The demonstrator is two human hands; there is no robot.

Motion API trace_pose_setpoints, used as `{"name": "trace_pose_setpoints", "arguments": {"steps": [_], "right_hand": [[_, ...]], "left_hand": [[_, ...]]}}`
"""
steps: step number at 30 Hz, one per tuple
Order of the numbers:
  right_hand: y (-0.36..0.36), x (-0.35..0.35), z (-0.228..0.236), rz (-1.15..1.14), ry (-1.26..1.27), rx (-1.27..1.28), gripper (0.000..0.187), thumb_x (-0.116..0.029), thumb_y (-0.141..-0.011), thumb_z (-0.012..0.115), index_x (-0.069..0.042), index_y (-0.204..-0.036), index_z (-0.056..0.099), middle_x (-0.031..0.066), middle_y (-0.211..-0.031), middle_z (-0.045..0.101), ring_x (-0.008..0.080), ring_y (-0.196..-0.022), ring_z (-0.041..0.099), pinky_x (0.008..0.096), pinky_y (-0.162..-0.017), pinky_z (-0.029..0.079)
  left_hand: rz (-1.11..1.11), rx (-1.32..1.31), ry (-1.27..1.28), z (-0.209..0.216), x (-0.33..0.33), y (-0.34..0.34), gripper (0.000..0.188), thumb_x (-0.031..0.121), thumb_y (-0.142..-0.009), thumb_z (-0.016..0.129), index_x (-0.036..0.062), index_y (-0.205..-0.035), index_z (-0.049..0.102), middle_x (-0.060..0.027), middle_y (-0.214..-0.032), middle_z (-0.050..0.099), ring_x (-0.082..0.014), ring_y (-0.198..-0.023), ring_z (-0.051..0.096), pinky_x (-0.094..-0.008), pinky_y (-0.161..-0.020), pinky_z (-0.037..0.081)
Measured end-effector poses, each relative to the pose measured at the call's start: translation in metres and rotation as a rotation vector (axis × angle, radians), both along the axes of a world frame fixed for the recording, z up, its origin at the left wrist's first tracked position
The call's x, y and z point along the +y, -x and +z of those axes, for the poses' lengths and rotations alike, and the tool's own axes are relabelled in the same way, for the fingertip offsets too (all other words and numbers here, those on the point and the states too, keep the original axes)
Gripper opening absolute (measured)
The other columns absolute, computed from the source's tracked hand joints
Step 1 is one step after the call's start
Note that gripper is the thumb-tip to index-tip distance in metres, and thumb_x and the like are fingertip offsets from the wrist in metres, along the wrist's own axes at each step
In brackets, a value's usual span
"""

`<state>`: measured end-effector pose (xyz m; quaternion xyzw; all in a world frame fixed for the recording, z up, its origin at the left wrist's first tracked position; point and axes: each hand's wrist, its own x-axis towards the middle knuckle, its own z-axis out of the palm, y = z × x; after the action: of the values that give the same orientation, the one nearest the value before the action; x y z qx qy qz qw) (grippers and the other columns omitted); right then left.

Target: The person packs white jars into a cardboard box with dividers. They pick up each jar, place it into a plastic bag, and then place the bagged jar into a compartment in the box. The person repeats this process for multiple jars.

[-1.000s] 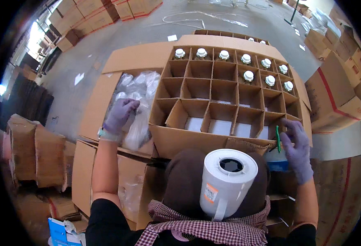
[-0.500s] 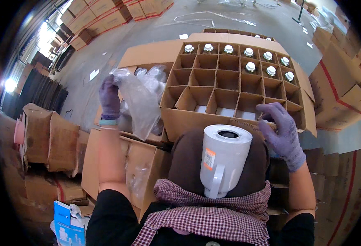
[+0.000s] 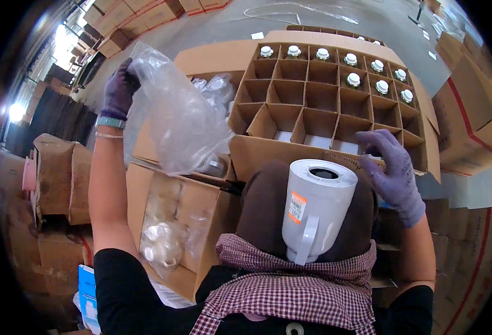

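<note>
My gloved left hand is raised on the left, its fingers closed on the upper edge of a clear plastic bag. The bag hangs spread out above an open carton. My gloved right hand is at the near right corner of the divided cardboard box, its fingers curled but apart, with nothing seen in them. Between the hands, a white jug-shaped vessel with a side handle and an orange-edged label rests on my lap. Its flat end with a round dark hole faces up.
White-capped bottles fill several far and right cells of the divided box. An open carton with plastic-wrapped pieces stands at my left. Behind it, another carton holds more wrapped pieces. Stacked cartons line the right side.
My left hand has moved left and up, drawing the plastic bag out wider and away from the wrapped pieces. My right hand stays by the box corner.
</note>
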<state>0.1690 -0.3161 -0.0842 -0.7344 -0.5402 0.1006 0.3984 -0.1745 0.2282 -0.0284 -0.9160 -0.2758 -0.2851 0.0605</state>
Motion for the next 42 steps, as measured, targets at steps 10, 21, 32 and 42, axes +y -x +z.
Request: {"name": "trace_pose_setpoints", "arguments": {"steps": [10,21,32,42], "right_hand": [[0.083,0.176,-0.025,0.165,-0.268,0.196,0.121,-0.03,-0.066,0.094,-0.003,-0.158,0.02,0.0236,-0.152,0.037,0.0347,-0.135,0.046,0.0387,-0.115,0.041],[-0.015,0.214,-0.039,0.052,-0.207,1.169,0.027,-0.009,-0.097,0.05,0.001,-0.118,0.064,0.0133,-0.113,0.067,0.024,-0.101,0.068,0.0373,-0.09,0.059],[-0.139,0.187,-0.021,-0.329,0.607,-1.006,0.022,-0.021,-0.088,0.057,-0.008,-0.093,0.075,0.0139,-0.09,0.075,0.0324,-0.089,0.072,0.0413,-0.081,0.057],[-0.157,0.144,-0.033,-0.233,0.069,0.899,0.024,-0.022,-0.099,0.059,-0.004,-0.113,0.066,0.0095,-0.106,0.067,0.0192,-0.09,0.064,0.0339,-0.083,0.055]], "left_hand": [[-0.742,-0.34,0.68,0.016,-0.189,-0.11,0.04,0.005,-0.103,0.053,0.0,-0.143,0.05,-0.0112,-0.134,0.064,-0.022,-0.117,0.064,-0.0355,-0.103,0.051],[-0.356,-0.203,0.226,-0.063,-0.15,-0.078,0.104,0.038,-0.074,0.089,-0.0008,-0.153,0.034,-0.0171,-0.139,0.057,-0.0274,-0.135,0.049,-0.0437,-0.11,0.043],[0.115,0.108,0.244,-0.136,-0.127,-0.112,0.056,0.031,-0.082,0.071,0.0127,-0.133,0.061,-0.0173,-0.096,0.072,-0.0369,-0.087,0.07,-0.051,-0.079,0.055],[0.345,-0.177,0.214,-0.182,-0.075,-0.036,0.09,0.038,-0.075,0.084,0.0039,-0.148,0.043,-0.0222,-0.147,0.049,-0.0405,-0.135,0.047,-0.0473,-0.112,0.041]]}}
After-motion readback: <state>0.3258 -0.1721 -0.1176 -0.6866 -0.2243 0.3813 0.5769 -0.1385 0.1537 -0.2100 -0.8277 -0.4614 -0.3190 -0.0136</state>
